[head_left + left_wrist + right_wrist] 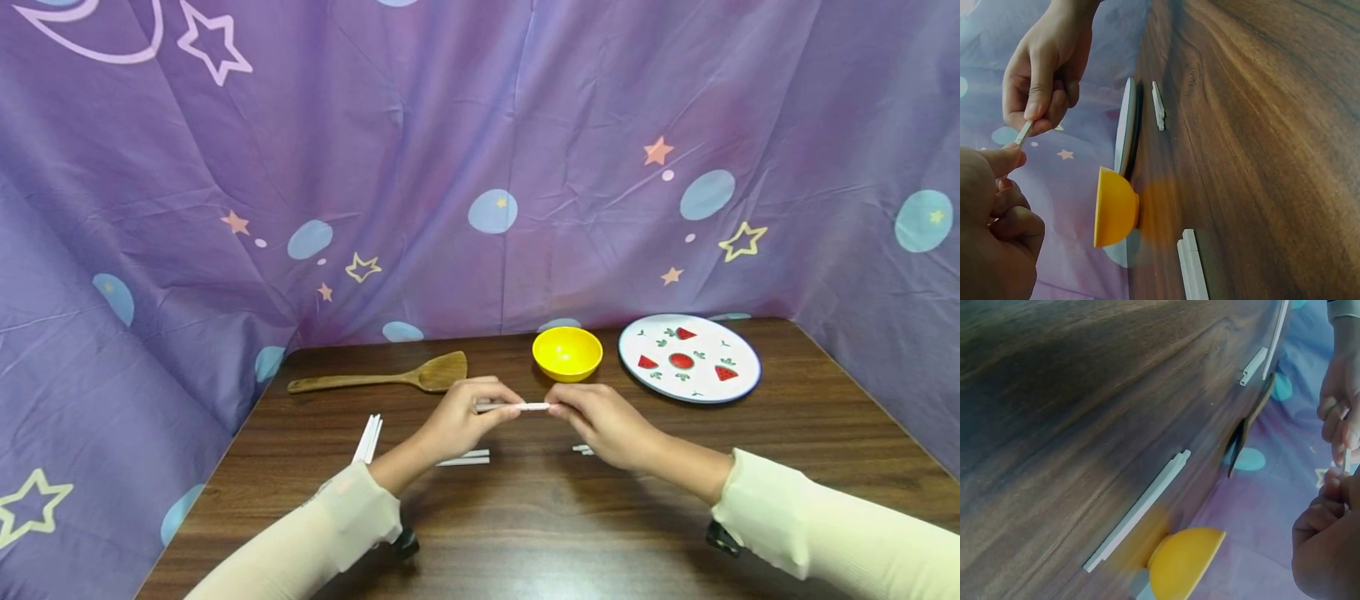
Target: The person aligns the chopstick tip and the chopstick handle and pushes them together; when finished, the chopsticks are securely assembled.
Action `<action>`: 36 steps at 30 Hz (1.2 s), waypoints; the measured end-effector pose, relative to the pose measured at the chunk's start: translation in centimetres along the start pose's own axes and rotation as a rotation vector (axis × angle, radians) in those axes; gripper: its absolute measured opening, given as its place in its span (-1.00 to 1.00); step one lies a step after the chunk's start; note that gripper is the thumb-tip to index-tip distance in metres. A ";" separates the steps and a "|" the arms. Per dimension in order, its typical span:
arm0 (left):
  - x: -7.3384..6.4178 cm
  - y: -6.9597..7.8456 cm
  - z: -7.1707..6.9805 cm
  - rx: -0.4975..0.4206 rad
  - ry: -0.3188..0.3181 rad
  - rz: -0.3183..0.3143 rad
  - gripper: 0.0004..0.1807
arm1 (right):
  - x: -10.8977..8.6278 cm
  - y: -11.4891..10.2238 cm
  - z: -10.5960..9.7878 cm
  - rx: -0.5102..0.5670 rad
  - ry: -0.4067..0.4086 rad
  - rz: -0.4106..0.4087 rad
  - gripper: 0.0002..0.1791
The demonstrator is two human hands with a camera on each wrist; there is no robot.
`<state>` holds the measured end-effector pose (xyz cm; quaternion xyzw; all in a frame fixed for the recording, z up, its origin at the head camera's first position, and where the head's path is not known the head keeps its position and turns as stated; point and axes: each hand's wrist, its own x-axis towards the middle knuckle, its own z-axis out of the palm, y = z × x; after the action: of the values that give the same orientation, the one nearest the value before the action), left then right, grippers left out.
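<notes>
A thin white stick (534, 407) is held level between both hands, above the table. My left hand (467, 414) pinches it between thumb and fingers on one side. On the other side my right hand (604, 423) pinches it too, with a short stretch bare between them. The same stick (1024, 132) shows between the fingertips in the left wrist view. Below my left hand lie white sticks (472, 457), partly hidden by the forearm. Under my right hand, the ends of further white sticks (582, 450) peek out; the right wrist view shows these sticks (1141, 509) lying together.
Beyond the hands stand a yellow bowl (567, 354) and a white plate (705, 379) with watermelon pictures. A wooden spatula (375, 380) lies at the back left. More white sticks (367, 438) lie left of the left forearm. A purple curtain (420, 167) encloses the table's back.
</notes>
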<state>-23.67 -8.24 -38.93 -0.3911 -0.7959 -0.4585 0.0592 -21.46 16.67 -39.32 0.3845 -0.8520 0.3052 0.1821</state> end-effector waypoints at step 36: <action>-0.3 1.1 -0.3 -0.056 -0.010 -0.131 -0.80 | 2.7 0.5 -2.0 0.229 0.063 0.287 -0.89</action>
<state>-22.77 -8.35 -38.12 -0.3422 -0.8068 -0.4814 0.0141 -23.44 16.78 -36.57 0.2676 -0.8517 0.4348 0.1184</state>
